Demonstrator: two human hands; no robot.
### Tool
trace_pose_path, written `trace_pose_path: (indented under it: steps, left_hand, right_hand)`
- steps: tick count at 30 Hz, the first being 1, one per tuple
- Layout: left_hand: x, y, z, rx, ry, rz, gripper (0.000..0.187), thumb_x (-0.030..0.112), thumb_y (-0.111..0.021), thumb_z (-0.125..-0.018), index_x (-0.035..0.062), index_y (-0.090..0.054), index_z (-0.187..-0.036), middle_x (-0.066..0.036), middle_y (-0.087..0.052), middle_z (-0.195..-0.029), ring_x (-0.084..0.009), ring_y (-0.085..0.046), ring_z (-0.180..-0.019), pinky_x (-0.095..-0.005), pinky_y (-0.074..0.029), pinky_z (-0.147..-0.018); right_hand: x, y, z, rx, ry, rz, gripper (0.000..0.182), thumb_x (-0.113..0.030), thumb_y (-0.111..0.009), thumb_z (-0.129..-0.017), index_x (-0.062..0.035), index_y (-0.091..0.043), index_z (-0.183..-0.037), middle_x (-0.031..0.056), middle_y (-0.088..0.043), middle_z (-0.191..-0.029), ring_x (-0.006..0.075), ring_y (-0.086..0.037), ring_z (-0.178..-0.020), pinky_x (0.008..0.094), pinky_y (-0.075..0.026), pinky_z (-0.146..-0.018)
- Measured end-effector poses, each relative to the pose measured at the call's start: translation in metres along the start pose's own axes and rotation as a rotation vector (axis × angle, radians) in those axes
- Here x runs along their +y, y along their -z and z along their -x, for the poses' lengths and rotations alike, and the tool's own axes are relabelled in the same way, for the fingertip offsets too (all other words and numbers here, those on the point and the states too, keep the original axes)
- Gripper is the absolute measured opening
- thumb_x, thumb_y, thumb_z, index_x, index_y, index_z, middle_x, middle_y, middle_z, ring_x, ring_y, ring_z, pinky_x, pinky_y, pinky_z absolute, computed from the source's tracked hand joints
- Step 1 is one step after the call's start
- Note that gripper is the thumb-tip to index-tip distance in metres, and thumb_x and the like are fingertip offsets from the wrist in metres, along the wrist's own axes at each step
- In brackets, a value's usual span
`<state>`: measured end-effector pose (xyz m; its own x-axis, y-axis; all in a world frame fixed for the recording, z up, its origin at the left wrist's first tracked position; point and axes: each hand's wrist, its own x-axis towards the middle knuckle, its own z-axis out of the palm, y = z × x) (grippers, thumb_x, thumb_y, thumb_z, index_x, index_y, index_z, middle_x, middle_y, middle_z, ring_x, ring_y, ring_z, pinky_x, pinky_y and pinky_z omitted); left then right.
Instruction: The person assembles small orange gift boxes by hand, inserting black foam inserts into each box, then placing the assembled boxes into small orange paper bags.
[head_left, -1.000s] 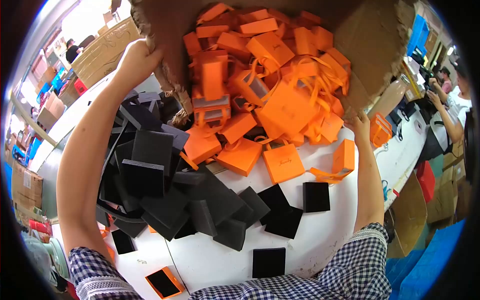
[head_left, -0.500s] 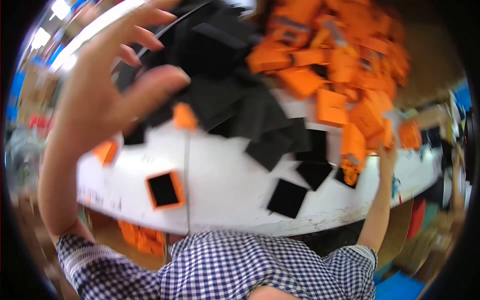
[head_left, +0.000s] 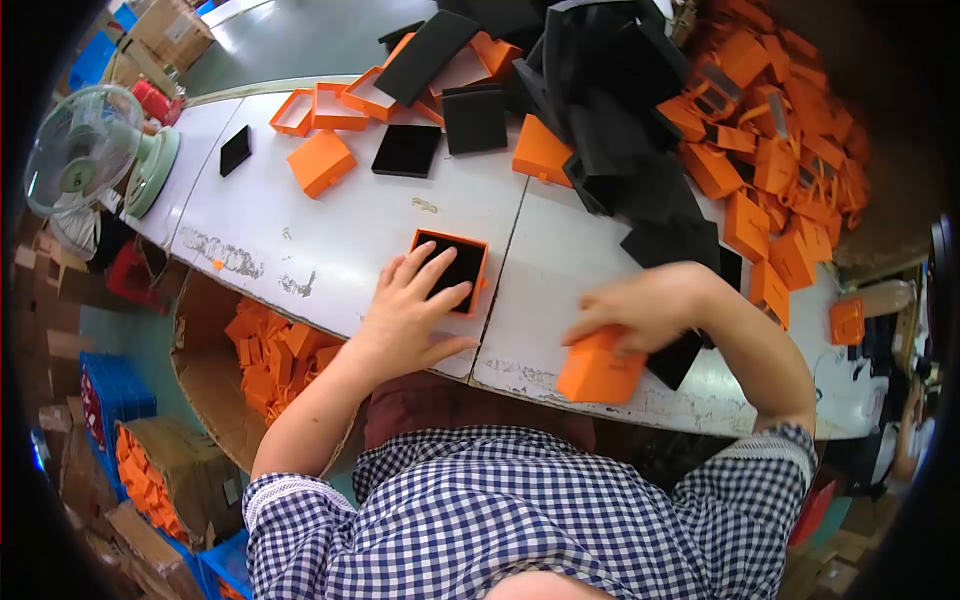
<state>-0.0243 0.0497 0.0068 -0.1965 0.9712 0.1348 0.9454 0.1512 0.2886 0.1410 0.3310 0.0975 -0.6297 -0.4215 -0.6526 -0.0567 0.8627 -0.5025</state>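
My left hand (head_left: 405, 310) has its fingers spread over an open orange box tray (head_left: 484, 262) with a black pad (head_left: 462, 268) inside, fingertips resting on the pad. To the right, my right hand (head_left: 650, 308), slightly blurred, grips an orange box (head_left: 602, 368) from above near the table's front edge. Part of a black pad (head_left: 675, 362) shows beside that box. Black sheets (head_left: 640, 150) lie heaped behind my right hand. Another closed orange box (head_left: 541, 152) sits left of the heap.
Orange boxes (head_left: 745, 225) are piled at the right. Orange trays (head_left: 340, 106), a black pad (head_left: 405, 151) and an orange box (head_left: 320, 162) lie at the back left. A fan (head_left: 85, 150) stands far left. A carton (head_left: 205, 390) of orange pieces sits below the table edge.
The view has swung to the left. My left hand has come down from the air onto the padded tray. My right hand has moved from the orange pile to the front edge with an orange box.
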Motion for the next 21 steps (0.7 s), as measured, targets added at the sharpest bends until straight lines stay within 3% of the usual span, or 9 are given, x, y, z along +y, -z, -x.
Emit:
trace_pose_path:
  steps: [1, 2, 4, 6, 8, 11, 16, 19, 21]
  left_hand:
    - [-0.005, 0.005, 0.001, 0.074, -0.047, 0.080, 0.046, 0.038, -0.086, -0.079, 0.0088, -0.069, -0.110, -0.016, -0.055, -0.146, -0.0394, -0.042, -0.144, -0.0561, -0.028, -0.119]
    - [-0.013, 0.011, 0.003, 0.031, -0.057, 0.079, 0.042, 0.034, -0.086, -0.079, 0.0081, -0.067, -0.105, -0.015, -0.057, -0.143, -0.0378, -0.045, -0.142, -0.0565, -0.028, -0.119]
    - [-0.027, 0.014, 0.011, 0.003, -0.085, 0.049, 0.026, 0.019, -0.076, -0.084, 0.0057, -0.064, -0.102, -0.010, -0.062, -0.135, -0.0319, -0.050, -0.139, -0.0605, -0.024, -0.121]
    - [-0.037, 0.012, 0.021, -0.012, -0.117, 0.050, 0.024, 0.012, -0.072, -0.083, 0.0056, -0.063, -0.104, -0.010, -0.062, -0.135, -0.0310, -0.049, -0.141, -0.0615, -0.021, -0.122]
    - [-0.046, 0.018, 0.031, -0.092, -0.142, 0.032, 0.033, 0.002, -0.065, -0.078, 0.0059, -0.062, -0.111, -0.009, -0.061, -0.138, -0.0288, -0.044, -0.147, -0.0636, -0.014, -0.125]
    - [-0.040, 0.036, 0.039, -0.032, -0.048, 0.156, 0.042, 0.008, -0.068, -0.078, 0.0063, -0.062, -0.119, -0.011, -0.056, -0.146, -0.0304, -0.040, -0.149, -0.0630, -0.013, -0.125]
    - [-0.033, -0.016, 0.035, 0.311, 0.129, 0.019, 0.055, 0.022, -0.076, -0.076, 0.0034, -0.065, -0.127, -0.025, -0.045, -0.153, -0.0503, -0.038, -0.143, -0.0592, -0.031, -0.115]
    - [-0.044, -0.012, 0.048, 0.306, 0.066, 0.031, 0.051, 0.020, -0.075, -0.076, 0.0056, -0.067, -0.125, -0.026, -0.046, -0.152, -0.0487, -0.038, -0.144, -0.0570, -0.034, -0.114]
    - [-0.049, -0.007, 0.055, 0.311, 0.048, 0.054, 0.047, 0.017, -0.075, -0.075, 0.0070, -0.069, -0.120, -0.026, -0.044, -0.153, -0.0477, -0.038, -0.144, -0.0557, -0.034, -0.115]
  right_hand:
    - [-0.008, 0.002, -0.020, -0.051, 0.013, 0.062, 0.057, -0.016, -0.076, -0.085, -0.0051, -0.060, -0.139, 0.0167, -0.064, -0.118, 0.0340, -0.063, -0.112, 0.0443, -0.051, -0.096]
    - [-0.017, -0.004, -0.030, -0.045, -0.001, 0.045, 0.057, -0.016, -0.076, -0.085, -0.0051, -0.060, -0.139, 0.0167, -0.064, -0.118, 0.0340, -0.063, -0.112, 0.0443, -0.051, -0.096]
    - [-0.033, -0.016, -0.041, 0.700, 0.124, 0.762, 0.063, -0.023, -0.077, -0.087, -0.0054, -0.055, -0.143, 0.0192, -0.064, -0.116, 0.0344, -0.063, -0.111, 0.0475, -0.049, -0.097]
    - [-0.050, -0.017, -0.017, 0.694, -0.069, 0.481, 0.075, -0.033, -0.078, -0.086, -0.0012, -0.049, -0.147, 0.0224, -0.060, -0.127, 0.0382, -0.059, -0.118, 0.0490, -0.046, -0.104]
    - [-0.068, -0.027, 0.001, 0.552, -0.453, 0.188, 0.112, -0.061, -0.082, -0.074, 0.0094, -0.039, -0.150, 0.0281, -0.050, -0.144, 0.0426, -0.055, -0.125, 0.0492, -0.043, -0.109]
    - [-0.071, -0.083, -0.026, 0.691, -0.450, 0.246, 0.124, -0.068, -0.084, -0.066, 0.0102, -0.037, -0.151, 0.0283, -0.047, -0.146, 0.0421, -0.056, -0.123, 0.0480, -0.044, -0.108]
    - [-0.053, -0.098, -0.044, 0.766, -0.288, 0.267, 0.116, -0.059, -0.084, -0.074, 0.0079, -0.034, -0.154, 0.0276, -0.042, -0.152, 0.0410, -0.053, -0.129, 0.0495, -0.041, -0.111]
    - [-0.039, -0.084, -0.028, 0.753, -0.196, 0.382, 0.101, -0.043, -0.081, -0.078, 0.0057, -0.036, -0.154, 0.0245, -0.046, -0.148, 0.0366, -0.054, -0.126, 0.0511, -0.042, -0.106]
    - [-0.046, -0.075, -0.037, 0.977, -0.128, 0.277, 0.086, -0.033, -0.081, -0.076, 0.0038, -0.047, -0.146, 0.0249, -0.050, -0.144, 0.0389, -0.053, -0.127, 0.0475, -0.041, -0.110]
